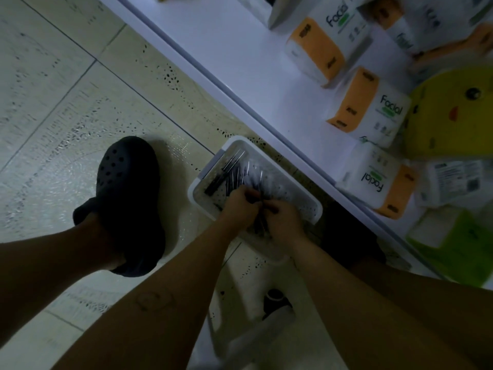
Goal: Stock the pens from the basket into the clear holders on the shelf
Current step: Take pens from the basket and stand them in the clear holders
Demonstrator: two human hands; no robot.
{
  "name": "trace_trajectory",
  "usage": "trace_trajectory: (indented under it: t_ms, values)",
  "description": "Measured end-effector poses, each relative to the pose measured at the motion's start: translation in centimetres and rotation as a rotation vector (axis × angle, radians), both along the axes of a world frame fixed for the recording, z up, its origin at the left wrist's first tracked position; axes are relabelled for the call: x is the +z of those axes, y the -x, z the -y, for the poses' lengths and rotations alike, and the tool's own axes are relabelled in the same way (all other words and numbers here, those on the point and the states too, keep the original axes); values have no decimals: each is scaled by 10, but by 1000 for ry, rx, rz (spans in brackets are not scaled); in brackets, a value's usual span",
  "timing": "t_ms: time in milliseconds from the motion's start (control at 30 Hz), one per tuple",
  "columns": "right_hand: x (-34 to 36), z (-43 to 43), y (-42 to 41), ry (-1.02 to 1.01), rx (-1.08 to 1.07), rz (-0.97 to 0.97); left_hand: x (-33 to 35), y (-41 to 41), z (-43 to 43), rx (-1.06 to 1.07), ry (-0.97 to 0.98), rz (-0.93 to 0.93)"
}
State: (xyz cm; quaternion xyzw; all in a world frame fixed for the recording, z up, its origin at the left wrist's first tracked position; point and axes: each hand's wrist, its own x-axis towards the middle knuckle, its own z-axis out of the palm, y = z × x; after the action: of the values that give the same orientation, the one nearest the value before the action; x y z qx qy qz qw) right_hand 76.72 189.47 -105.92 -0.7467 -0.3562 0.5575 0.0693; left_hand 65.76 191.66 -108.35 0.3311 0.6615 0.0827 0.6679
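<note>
The tiled floor (66, 102), pale and speckled with dark marks, filled the left half of the head view. A white shelf (240, 62) ran diagonally from upper left to lower right, its front edge just beside the basket. On the shelf stood several white-and-orange tissue packs (368, 108) printed "Facial", set in a loose row. A round yellow item (448, 116) lay behind them at the right edge. A black perforated clog (128, 188) was worn on the person's foot, planted on the floor to the left of the basket and apart from it.

The white basket (314, 209) sat on the floor between the clog and the shelf base. Both forearms reached down into it.

The left hand (240, 206) and the right hand (282, 220) met over the middle of the basket, touching or nearly so. The fingers of each were curled around a bundle of dark pens (226, 177). The exact number held could not be told, as the picture was dim and blurred. The remaining pens lay fanned across the far end of the basket floor, with pale tips pointing toward the rim.
</note>
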Motion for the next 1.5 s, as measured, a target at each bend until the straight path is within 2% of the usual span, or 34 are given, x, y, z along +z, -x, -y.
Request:
trace_trajectory:
  t_ms: [167,267,433,533,667,800,900,1133,1500]
  values:
    - [6,0,-6,-52,-1,178,12,-1,1,-1,-83,-112]
    - [15,1,-13,-76,3,228,30,0,-3,-52,-144,-81]
    - [56,0,-18,-210,39,164,65,12,-9,-241,-256,-85]
    - [77,3,-17,-264,111,91,91,24,-4,-207,-246,-46]
    - [106,8,-13,-326,138,81,130,33,1,-181,-416,-49]
    - [150,9,-11,-475,107,50,181,39,-2,-114,-553,-66]
    - [186,9,-11,-590,59,29,225,42,-6,-47,-602,-9]
    - [281,-7,-13,-825,-35,-42,321,32,-22,-103,-841,60]
    - [449,-10,-38,-1260,-73,23,496,2,-33,-127,-1254,195]
